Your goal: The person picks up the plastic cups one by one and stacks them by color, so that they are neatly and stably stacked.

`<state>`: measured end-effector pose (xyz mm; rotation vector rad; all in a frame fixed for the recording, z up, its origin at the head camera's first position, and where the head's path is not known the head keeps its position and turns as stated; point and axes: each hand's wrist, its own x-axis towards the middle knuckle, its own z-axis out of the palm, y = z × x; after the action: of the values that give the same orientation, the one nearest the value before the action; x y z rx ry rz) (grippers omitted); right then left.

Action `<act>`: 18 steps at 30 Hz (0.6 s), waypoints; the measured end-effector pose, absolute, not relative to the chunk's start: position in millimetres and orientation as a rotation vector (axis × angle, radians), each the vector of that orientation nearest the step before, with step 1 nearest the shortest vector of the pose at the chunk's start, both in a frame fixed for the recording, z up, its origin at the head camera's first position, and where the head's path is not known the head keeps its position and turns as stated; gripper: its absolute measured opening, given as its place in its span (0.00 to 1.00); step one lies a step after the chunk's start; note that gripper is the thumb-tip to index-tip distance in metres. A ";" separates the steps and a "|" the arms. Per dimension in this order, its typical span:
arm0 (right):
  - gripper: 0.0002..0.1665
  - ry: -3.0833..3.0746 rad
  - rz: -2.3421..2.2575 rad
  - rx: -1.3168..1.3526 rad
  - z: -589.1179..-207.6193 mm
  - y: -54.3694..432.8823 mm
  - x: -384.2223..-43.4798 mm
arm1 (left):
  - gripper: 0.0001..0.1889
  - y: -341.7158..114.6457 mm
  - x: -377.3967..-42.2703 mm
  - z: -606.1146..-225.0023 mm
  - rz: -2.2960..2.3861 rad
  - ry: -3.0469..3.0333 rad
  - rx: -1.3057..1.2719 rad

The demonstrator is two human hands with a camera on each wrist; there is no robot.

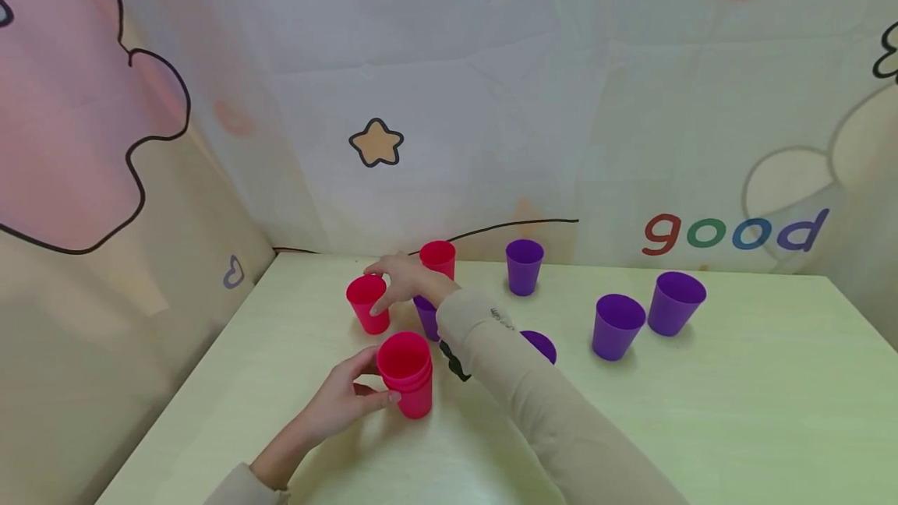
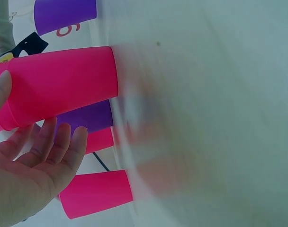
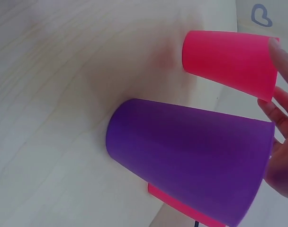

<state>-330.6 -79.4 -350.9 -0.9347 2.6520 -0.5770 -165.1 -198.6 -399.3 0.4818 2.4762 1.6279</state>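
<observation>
My left hand (image 1: 344, 396) grips a nested stack of pink cups (image 1: 415, 396) from its left side, thumb on the near side and fingers behind. The left wrist view shows the stack upright, its base at the tabletop. Across to the far left reaches my right hand (image 1: 410, 279), thumb and fingers curled round the rim of a single upright pink cup (image 1: 369, 309). Beneath the right wrist stands a purple cup (image 1: 428, 319), large in the right wrist view. Another pink cup (image 1: 438, 256) stands behind that hand, its lower part hidden.
Further right stand more upright purple cups: one at the back (image 1: 524, 271), one partly behind the right sleeve (image 1: 540, 345), and a pair (image 1: 617, 330) near the table's right side. A printed cloth (image 1: 449, 100) hangs behind the pale table (image 1: 737, 411).
</observation>
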 end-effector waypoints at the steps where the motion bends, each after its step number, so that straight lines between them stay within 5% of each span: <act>1: 0.45 2.658 -0.566 -0.932 -352.2 -80.1 -330.7 | 0.30 -198.6 -165.1 -399.2 1.630 2.474 0.475; 18: 0.40 2.559 -0.859 -0.884 -353.9 -76.6 -331.0 | 0.30 -199.9 -165.2 -401.1 1.651 2.468 0.487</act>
<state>-331.0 -76.6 -353.9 -0.8838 2.5591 -0.8592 -165.2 -199.9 -401.1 0.4872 2.4682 1.6509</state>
